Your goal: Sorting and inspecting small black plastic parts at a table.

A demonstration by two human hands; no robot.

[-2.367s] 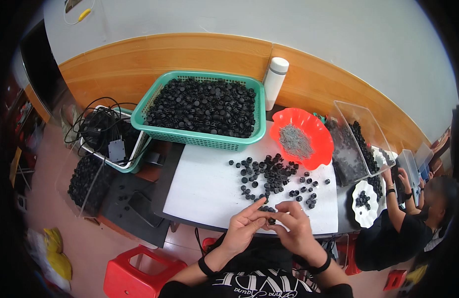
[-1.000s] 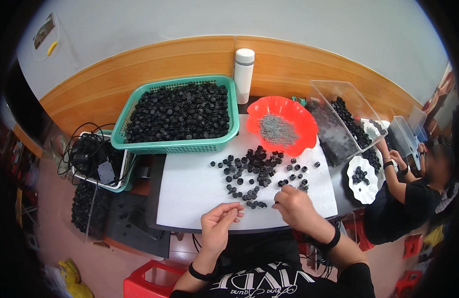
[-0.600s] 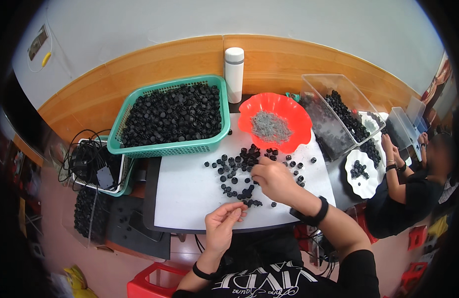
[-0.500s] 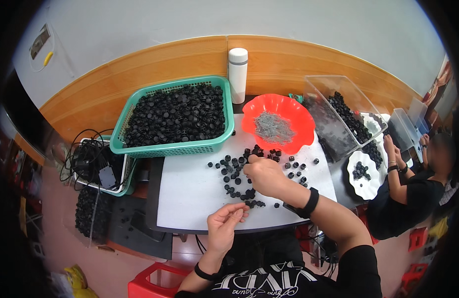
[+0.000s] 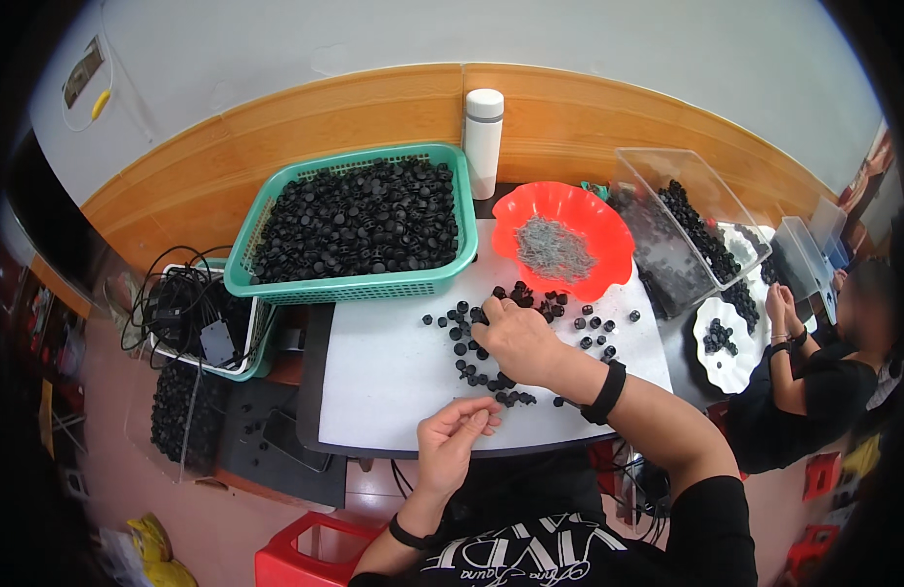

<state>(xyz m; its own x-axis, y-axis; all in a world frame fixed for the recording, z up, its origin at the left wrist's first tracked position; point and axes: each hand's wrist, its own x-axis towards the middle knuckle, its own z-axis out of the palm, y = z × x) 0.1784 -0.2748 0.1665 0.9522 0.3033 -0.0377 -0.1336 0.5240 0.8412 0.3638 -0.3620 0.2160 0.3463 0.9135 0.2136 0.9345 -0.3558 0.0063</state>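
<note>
My right hand (image 5: 518, 340) reaches over the loose black plastic caps (image 5: 460, 334) in the middle of the white sheet. Its fingers are bent down and closed among them; anything they grip is hidden. By the sheet's front edge is my left hand (image 5: 454, 438), thumb and fingertips pressed together. Whatever sits in that pinch is too small to make out. Just beyond its fingertips lies a short row of black caps (image 5: 515, 398). A red scalloped bowl (image 5: 616, 245) holding a heap of thin metal pins (image 5: 554, 249) stands behind my right hand.
At the back left, a green basket (image 5: 349, 291) is full of black caps. A white bottle (image 5: 484, 147) stands behind it. To the right are a clear bin (image 5: 686, 220) and a white scalloped plate (image 5: 735, 377) with black parts. Another person (image 5: 814, 382) sits far right.
My right hand has shifted slightly left over the black caps. My left hand stays pinched near the front edge. The whole view has drifted a little.
</note>
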